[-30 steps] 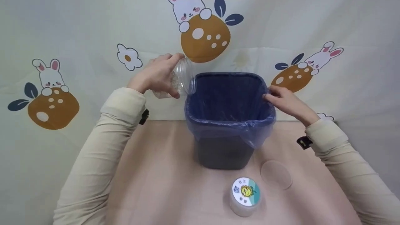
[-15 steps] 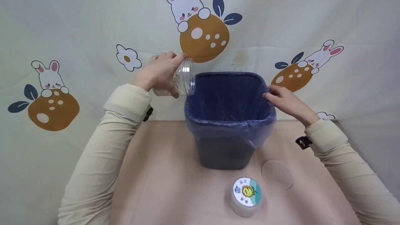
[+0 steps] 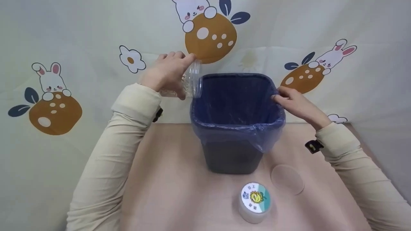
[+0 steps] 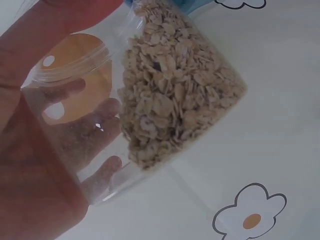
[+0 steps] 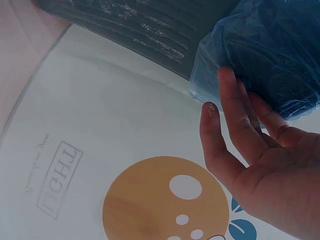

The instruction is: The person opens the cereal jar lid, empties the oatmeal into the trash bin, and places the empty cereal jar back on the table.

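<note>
Gripping the clear jar (image 3: 193, 78) round its body, the left hand (image 3: 168, 73) has its fingers on one side and its thumb on the other. The jar lies tilted on its side, with the mouth at the left edge of the bin (image 3: 232, 157); whether it touches the rim, I cannot tell. Its wall looks stiff, smooth and probably a little slippery, so the full round of the body is a better hold than the threaded neck. The dry flakes (image 4: 165, 90) lie along one side and should slide freely — the weight is likely light, but it can shift.

The right hand (image 3: 295, 104) pinches the bin's right rim between thumb and fingers, over the bag (image 3: 224, 133). The bag is thin and soft and may slip or wrinkle; the bin seems stiff and fit to hold by the rim.

Inside the rim there is wide open room. Behind stands the printed cloth (image 3: 96, 38), close to the bin. In front — on the table (image 3: 167, 179) — are a tub (image 3: 255, 203) and a clear disc (image 3: 287, 179).
</note>
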`<action>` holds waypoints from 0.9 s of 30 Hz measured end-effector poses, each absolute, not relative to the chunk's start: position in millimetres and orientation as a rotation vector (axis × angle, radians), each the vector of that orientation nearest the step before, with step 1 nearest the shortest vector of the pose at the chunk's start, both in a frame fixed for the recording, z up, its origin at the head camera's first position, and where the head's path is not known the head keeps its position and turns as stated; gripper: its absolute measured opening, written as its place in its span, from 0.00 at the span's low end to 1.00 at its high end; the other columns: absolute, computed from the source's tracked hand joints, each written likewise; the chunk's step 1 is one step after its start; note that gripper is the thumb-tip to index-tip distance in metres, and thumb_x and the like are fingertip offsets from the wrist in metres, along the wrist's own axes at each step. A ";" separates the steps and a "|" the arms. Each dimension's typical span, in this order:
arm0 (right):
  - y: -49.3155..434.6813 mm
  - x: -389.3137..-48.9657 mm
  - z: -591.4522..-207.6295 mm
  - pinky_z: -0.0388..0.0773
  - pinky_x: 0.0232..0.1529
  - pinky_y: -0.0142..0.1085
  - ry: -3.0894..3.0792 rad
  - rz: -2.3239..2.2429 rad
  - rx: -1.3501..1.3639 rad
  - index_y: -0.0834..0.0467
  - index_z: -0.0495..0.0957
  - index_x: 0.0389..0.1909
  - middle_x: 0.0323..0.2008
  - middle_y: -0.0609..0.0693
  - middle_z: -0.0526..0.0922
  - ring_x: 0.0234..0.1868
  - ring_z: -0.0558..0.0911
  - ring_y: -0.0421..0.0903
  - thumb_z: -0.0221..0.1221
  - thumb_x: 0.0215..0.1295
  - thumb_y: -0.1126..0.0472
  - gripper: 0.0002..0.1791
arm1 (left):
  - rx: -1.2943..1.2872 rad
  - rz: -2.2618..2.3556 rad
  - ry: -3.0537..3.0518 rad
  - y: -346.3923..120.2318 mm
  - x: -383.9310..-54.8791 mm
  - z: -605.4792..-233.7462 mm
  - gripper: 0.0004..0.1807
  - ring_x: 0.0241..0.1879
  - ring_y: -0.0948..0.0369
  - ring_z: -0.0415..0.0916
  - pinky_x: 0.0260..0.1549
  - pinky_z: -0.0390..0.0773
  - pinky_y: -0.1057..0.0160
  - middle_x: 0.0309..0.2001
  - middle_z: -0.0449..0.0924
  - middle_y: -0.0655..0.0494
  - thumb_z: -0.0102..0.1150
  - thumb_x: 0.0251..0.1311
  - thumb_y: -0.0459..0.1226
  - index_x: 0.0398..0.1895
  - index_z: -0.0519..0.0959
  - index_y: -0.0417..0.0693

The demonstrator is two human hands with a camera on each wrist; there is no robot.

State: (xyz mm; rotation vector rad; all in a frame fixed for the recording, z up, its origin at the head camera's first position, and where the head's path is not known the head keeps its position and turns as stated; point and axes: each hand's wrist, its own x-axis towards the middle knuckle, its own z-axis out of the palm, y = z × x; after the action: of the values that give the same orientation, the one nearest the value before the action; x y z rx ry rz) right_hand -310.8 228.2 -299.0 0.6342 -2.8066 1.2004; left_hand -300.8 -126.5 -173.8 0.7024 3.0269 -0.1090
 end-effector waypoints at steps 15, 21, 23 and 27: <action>229.0 -311.6 -303.8 0.71 0.42 0.33 -2.763 1.275 0.627 0.65 0.73 0.46 0.40 0.56 0.76 0.42 0.73 0.49 0.46 0.73 0.54 0.18 | 0.647 -0.202 3.009 -116.6 -299.4 -169.7 0.56 0.63 0.41 0.56 0.63 0.52 0.43 0.61 0.61 0.37 0.80 0.35 0.40 0.69 0.56 0.46; 227.8 -311.5 -304.1 0.70 0.39 0.31 -2.772 1.273 0.579 0.65 0.73 0.45 0.39 0.54 0.75 0.40 0.73 0.46 0.46 0.72 0.56 0.15 | 0.663 -0.269 3.001 -112.1 -298.3 -167.9 0.53 0.62 0.41 0.56 0.63 0.51 0.43 0.60 0.62 0.35 0.80 0.35 0.39 0.65 0.57 0.44; 227.6 -312.3 -304.8 0.69 0.40 0.32 -2.773 1.267 0.566 0.64 0.73 0.44 0.38 0.53 0.75 0.40 0.72 0.46 0.47 0.72 0.57 0.14 | 0.672 -0.294 3.003 -110.2 -297.7 -167.2 0.52 0.62 0.40 0.56 0.63 0.51 0.42 0.60 0.62 0.35 0.80 0.34 0.39 0.64 0.58 0.44; 228.8 -313.7 -306.8 0.69 0.41 0.32 -2.770 1.276 0.555 0.64 0.73 0.45 0.39 0.53 0.75 0.41 0.72 0.46 0.47 0.72 0.56 0.15 | 0.682 -0.321 3.011 -107.7 -297.0 -166.4 0.50 0.61 0.40 0.57 0.63 0.51 0.43 0.59 0.63 0.36 0.79 0.33 0.38 0.62 0.59 0.44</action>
State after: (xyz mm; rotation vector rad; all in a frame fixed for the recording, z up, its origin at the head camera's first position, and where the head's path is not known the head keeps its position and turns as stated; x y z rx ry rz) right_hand -313.7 228.8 -306.8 0.5549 -2.7703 1.2764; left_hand -297.0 -107.7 -166.4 0.6824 3.0110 -0.3215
